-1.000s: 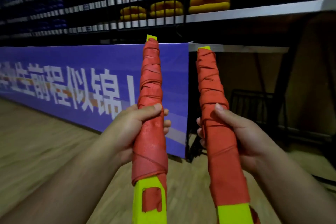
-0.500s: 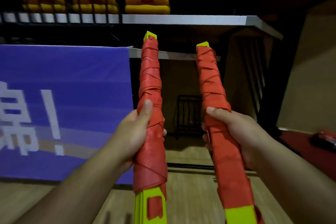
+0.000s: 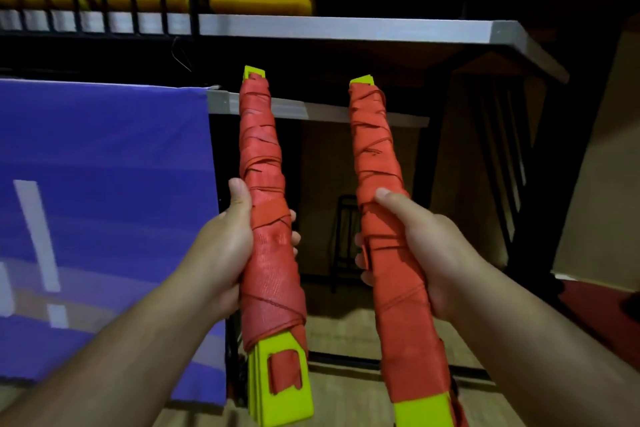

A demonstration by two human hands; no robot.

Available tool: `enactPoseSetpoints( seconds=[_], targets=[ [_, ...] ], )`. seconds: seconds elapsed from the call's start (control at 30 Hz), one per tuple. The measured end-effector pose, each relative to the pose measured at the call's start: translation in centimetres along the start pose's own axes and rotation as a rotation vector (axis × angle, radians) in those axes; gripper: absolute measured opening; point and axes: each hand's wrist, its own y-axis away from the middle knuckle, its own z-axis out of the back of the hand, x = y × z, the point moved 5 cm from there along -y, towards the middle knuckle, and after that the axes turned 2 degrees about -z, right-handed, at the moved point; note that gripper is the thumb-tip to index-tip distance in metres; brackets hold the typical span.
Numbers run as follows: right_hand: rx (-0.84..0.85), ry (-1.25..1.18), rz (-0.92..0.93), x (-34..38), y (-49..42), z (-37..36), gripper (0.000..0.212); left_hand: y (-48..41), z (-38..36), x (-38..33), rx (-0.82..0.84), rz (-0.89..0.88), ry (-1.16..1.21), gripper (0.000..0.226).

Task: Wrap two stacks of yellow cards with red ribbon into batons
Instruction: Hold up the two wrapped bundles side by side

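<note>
Head view shows our left grip (image 3: 221, 253) curled round the left baton (image 3: 263, 149) and our right grip (image 3: 426, 253) round the right baton (image 3: 374, 135), both upright mid-air, held mid-shaft where we judge the red ribbon (image 3: 273, 281) makes these light, stiff stacks least slippery

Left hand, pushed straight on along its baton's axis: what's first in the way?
Nothing near: past the left baton tip, the left hand heads for the dark gap under the grey shelf. Depth unclear.
</note>
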Motion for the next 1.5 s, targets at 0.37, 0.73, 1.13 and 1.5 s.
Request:
enactPoseSetpoints(
  seconds=[0.37, 0.73, 1.13, 1.5],
  targets=[
    [0.102, 0.023, 0.02, 1.5, -19.2, 4.7, 0.04, -15.3, -2.4, 1.1, -0.166, 0.012, 0.083, 0.079],
    [-0.015, 0.099, 0.042, 4.3, -38.8, 5.5, 0.04, -37.8, -1.6, 0.3, -0.142, -0.022, 0.091, 0.062],
    [-0.01, 0.271, 0.2, 4.7, -61.3, 9.6, 0.038, -58.1, -6.5, 1.4, -0.137, -0.069, 0.04, 0.045],
    [0.212, 0.195, 0.232, 7.1, -78.5, 10.9, 0.034, -69.8, -10.9, 0.4, -0.341, -0.238, -0.109, 0.044]
  ],
)
